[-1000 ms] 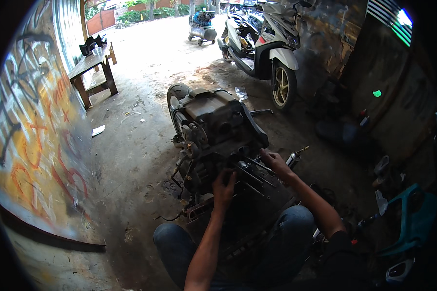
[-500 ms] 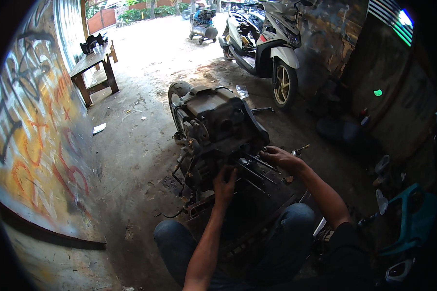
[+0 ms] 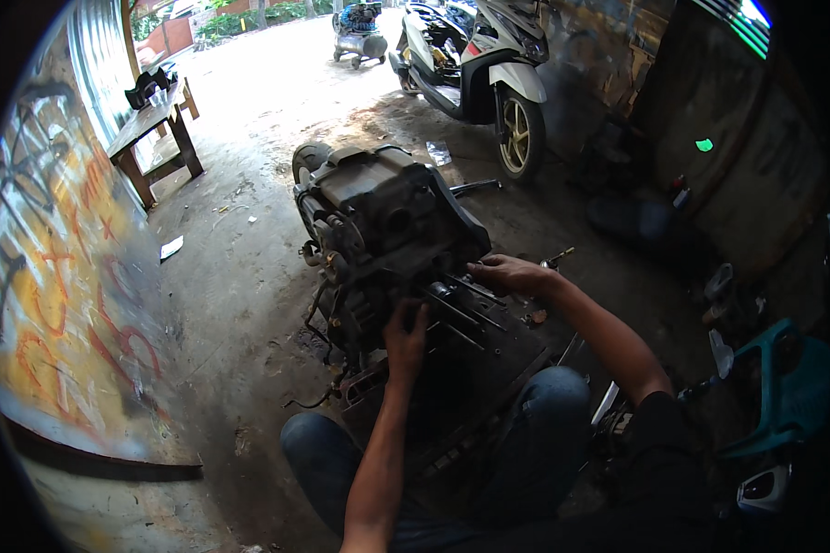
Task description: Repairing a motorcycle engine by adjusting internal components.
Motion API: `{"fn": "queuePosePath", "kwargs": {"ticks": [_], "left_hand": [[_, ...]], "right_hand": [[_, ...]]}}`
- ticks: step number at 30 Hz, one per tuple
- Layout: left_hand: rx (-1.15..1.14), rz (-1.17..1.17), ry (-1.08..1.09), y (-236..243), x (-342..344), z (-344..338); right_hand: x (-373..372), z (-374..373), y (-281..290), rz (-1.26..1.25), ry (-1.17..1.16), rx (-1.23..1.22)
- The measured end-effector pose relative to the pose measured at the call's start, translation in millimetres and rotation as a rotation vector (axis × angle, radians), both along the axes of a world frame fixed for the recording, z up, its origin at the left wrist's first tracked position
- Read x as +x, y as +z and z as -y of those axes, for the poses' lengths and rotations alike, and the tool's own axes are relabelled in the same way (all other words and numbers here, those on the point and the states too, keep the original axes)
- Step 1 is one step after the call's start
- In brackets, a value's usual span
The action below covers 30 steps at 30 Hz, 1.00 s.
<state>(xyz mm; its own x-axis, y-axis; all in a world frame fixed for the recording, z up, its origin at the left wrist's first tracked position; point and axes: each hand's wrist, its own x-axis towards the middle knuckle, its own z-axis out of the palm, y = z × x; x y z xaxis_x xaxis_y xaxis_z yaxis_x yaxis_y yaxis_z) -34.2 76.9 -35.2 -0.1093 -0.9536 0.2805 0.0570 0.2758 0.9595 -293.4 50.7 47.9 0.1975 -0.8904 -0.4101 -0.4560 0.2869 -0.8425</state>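
Hands half-curled at a dark, grimy, boxy engine, any hold unclear, slim metal rods jutting out

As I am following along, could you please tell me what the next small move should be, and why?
Perhaps the right hand should feel gently along the near edge of the engine, since it sits there and the left hand, across the rods, seems placed to steady the engine.

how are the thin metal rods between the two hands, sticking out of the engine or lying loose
Sticking out: the rods run roughly parallel from the engine, nearer ends free.
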Motion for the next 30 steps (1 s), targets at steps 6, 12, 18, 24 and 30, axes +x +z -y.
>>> {"fn": "queuePosePath", "kwargs": {"ticks": [6, 12, 18, 24, 30], "left_hand": [[-0.021, -0.024, -0.004, -5, -3, 3], [-0.021, -0.054, -0.011, -4, -3, 2], [0.090, -0.031, -0.026, 3, 0, -1], [0.041, 0.020, -0.005, 3, 1, -1], [0.077, -0.038, -0.039, 5, 0, -1]], "right_hand": [[12, -16, -38, 0.212, -0.136, -0.413], [3, -7, -21, 0.190, -0.135, -0.157], [1, -4, -7, 0.003, 0.004, -0.100], [19, -21, -28, 0.234, -0.154, -0.434], [-1, -2, -7, -0.101, -0.079, -0.027]]}}
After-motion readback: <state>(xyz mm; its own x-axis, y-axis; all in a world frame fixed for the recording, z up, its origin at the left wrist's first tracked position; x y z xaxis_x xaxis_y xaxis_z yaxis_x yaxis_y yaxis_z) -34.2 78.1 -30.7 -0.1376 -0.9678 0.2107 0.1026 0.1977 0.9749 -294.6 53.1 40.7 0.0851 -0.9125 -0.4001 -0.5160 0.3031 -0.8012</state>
